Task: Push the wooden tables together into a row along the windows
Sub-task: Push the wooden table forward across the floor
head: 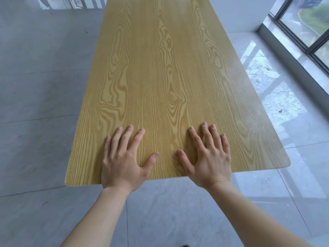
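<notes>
Two bare forearms enter from the bottom edge and reach forward over the grey tiled floor [35, 86].

Left hand [122, 163]: palm down, flat on the counter [160, 77] at its near short edge, left of that edge's midpoint. Grip spread, fingers [130, 138] fanned and pointing away from the body, thumb angled inward toward the other hand. Heel of the palm sits over the near edge; wrist hangs past it, above the floor. Nothing pinched or enclosed.

Right hand [211, 163]: same posture, flat on the top, right of the near edge's midpoint. Grip spread, fingers apart, thumb angled inward. Heel of the palm at the near edge. Nothing held.

The two thumbs point at each other with a bare strip of wood grain between them; hands are near each other, not touching.

Counter: yellow-brown wood-grain top with rounded near corners, long axis running away from the body. It lies directly under and ahead of both hands. Both near corners are visible; the far end runs out of the top of the view. Top carries only the hands.

Right of the counter's long right edge: glossy floor with reflections, then a dark-framed window [306, 25] at floor level, well apart from the near right corner. A white wall [240, 13] stands beyond the far right side.
</notes>
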`<state>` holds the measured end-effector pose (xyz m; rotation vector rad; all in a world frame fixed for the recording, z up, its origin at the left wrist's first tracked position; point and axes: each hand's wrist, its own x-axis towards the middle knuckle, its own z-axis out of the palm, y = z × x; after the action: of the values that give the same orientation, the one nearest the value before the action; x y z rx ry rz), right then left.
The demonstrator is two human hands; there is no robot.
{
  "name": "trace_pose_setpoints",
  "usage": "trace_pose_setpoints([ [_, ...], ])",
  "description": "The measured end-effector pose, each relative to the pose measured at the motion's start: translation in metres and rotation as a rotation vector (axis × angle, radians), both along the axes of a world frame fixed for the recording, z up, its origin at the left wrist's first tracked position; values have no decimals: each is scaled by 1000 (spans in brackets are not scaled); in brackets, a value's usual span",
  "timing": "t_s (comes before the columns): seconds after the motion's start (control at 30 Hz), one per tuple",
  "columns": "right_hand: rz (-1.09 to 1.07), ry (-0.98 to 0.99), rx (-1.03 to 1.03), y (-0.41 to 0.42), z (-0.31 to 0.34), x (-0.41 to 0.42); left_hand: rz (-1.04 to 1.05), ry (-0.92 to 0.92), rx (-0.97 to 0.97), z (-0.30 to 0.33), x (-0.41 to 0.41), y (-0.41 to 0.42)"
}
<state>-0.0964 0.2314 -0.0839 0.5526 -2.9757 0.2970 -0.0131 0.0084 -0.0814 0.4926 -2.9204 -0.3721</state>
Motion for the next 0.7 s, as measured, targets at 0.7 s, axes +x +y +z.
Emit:
trace_pose_setpoints([
  [0.7,23,-7,1,-30,-3,-93,15,16,-7,-3,-88,-30],
])
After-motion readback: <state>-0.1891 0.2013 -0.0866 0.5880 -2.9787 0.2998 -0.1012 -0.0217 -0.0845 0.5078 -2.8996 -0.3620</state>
